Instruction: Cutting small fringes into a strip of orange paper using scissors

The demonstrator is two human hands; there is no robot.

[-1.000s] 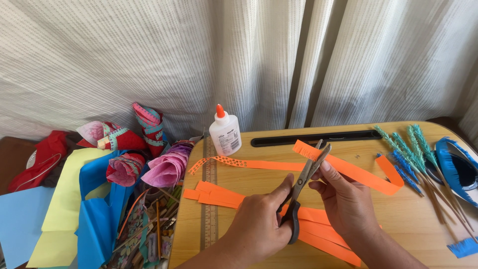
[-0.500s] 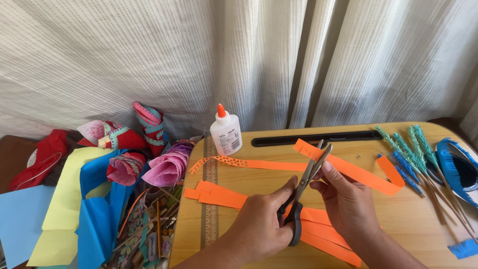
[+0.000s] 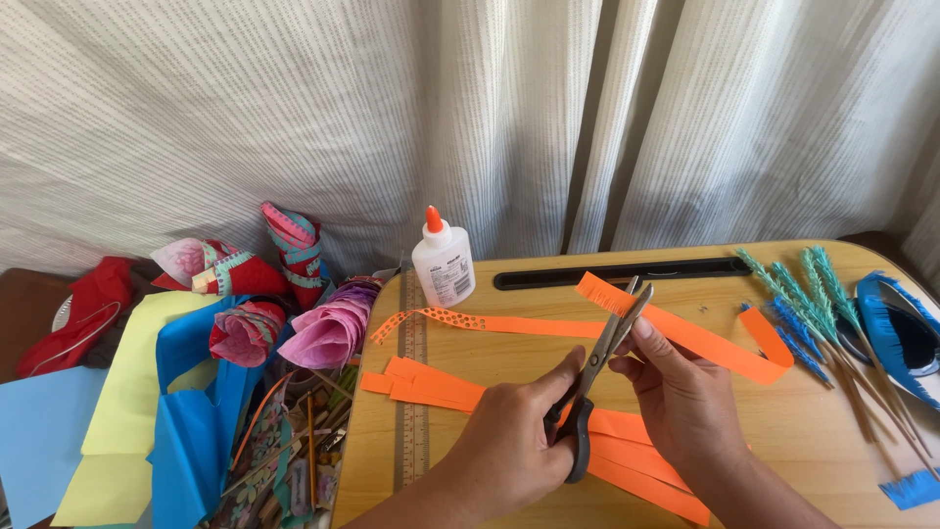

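Note:
My left hand (image 3: pixel 509 441) grips the black handles of a pair of scissors (image 3: pixel 597 377), blades pointing up and away. The blade tips meet the fringed end of a long orange paper strip (image 3: pixel 705 338), which my right hand (image 3: pixel 681 397) holds by its edge. The strip curves back on itself at the right. Beneath my hands lie several more orange strips (image 3: pixel 431 387) on the wooden lap table (image 3: pixel 783 451). A punched orange strip (image 3: pixel 460 318) lies further back.
A white glue bottle with an orange cap (image 3: pixel 443 260) stands at the table's back left. A metal ruler (image 3: pixel 415 392) lies along the left edge. Fringed teal and blue paper sticks (image 3: pixel 813 304) lie right. Rolled paper flowers (image 3: pixel 328 328) and coloured sheets (image 3: pixel 137 392) are piled left.
The scissors' blades have closed slightly on the strip's fringed edge. Both hands stay in nearly the same place.

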